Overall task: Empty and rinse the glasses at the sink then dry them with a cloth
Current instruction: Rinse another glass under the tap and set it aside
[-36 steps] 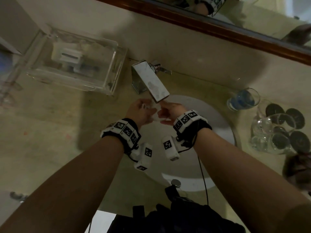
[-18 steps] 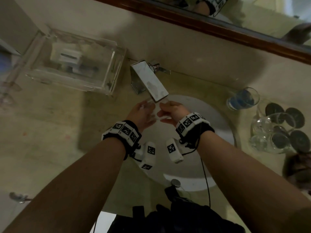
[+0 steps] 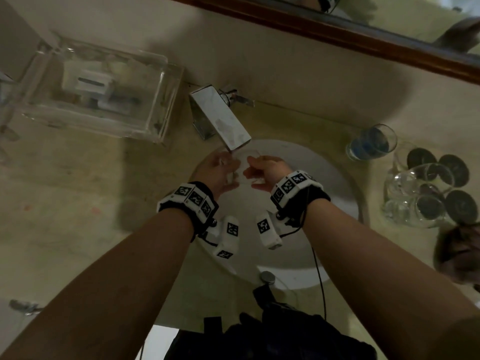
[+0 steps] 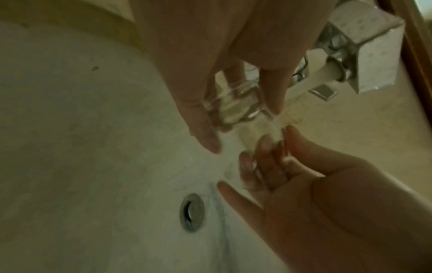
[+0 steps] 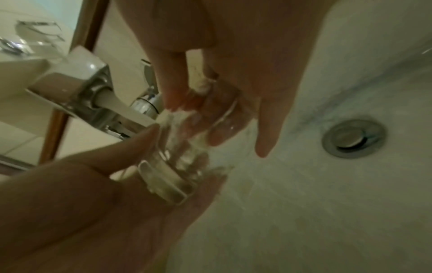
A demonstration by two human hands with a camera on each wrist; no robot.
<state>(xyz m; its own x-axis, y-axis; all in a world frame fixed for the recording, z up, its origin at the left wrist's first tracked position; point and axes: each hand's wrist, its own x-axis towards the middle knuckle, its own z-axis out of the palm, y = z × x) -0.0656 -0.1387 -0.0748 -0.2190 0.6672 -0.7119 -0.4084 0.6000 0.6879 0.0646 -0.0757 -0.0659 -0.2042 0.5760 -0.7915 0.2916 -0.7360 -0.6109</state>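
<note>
We held a small clear glass (image 3: pixel 240 168) over the white sink (image 3: pixel 335 193), just under the mouth of the square chrome faucet (image 3: pixel 220 118), with water running from the faucet onto the glass. Our left hand (image 3: pixel 218 172) cupped the thick base of the glass, thumb and fingers curled around it. Our right hand (image 3: pixel 267 171) was at its open end, where the fingers (image 4: pixel 264 158) seemed to reach into or around the rim; blur and water kept us from telling which. The glass lay tilted on its side between both hands, above the basin and clear of the round metal drain (image 4: pixel 191 212). To the right of the faucet, on the counter (image 3: pixel 78 203), stood a glass with blue liquid (image 3: pixel 372 144), and beyond it a clear glass jug (image 3: pixel 415 198) beside some dark round coasters (image 3: pixel 453 166). To the left of the faucet sat a clear rectangular tray (image 3: pixel 166 105).
</note>
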